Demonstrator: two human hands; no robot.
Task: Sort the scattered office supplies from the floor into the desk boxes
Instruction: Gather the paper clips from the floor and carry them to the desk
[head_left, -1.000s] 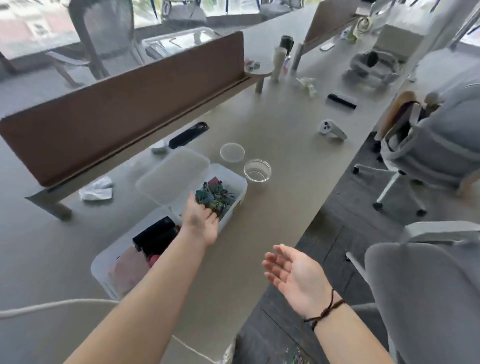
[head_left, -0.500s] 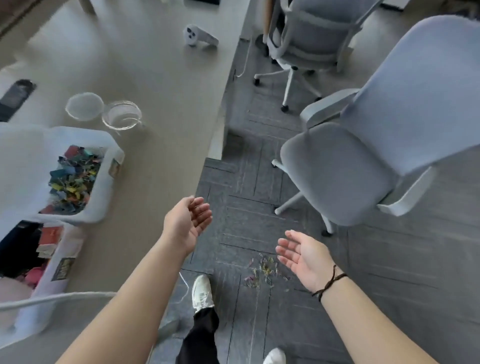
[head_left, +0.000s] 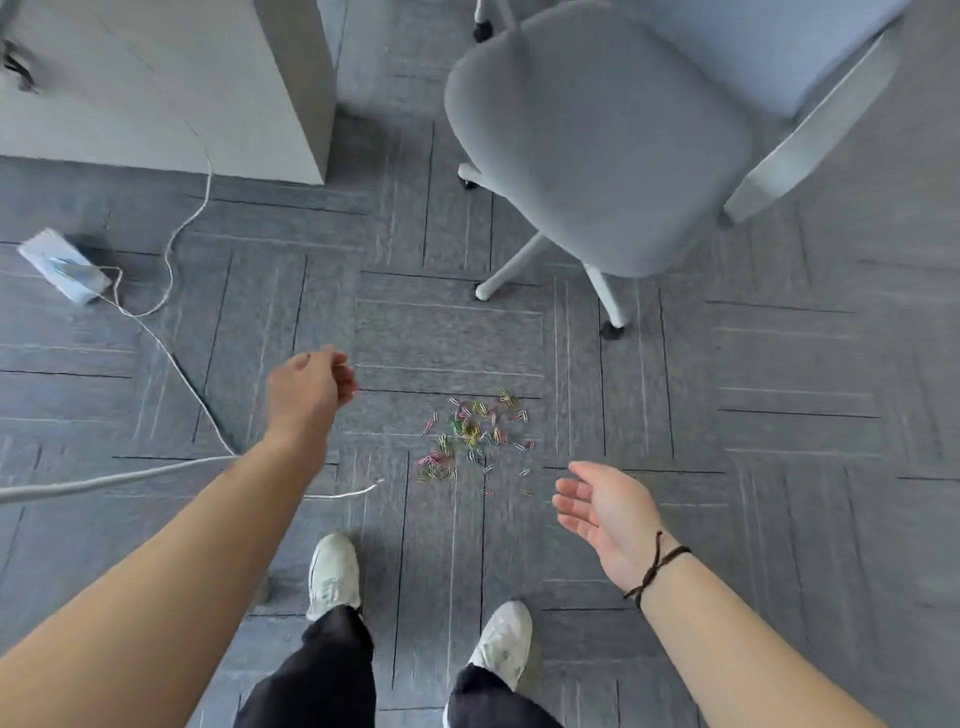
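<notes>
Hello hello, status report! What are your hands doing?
Left hand and right hand empty, above floor. Small colourful wire paper clips scattered on grey carpet. White cable beside left arm.

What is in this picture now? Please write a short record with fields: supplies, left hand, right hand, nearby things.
supplies: coloured paper clips scattered on the grey carpet
left hand: left hand above the carpet, left of the clips, fingers loosely curled, holds nothing
right hand: right hand palm up, fingers relaxed, empty
nearby things: grey office chair behind the clips; white cable and power strip at left
</notes>
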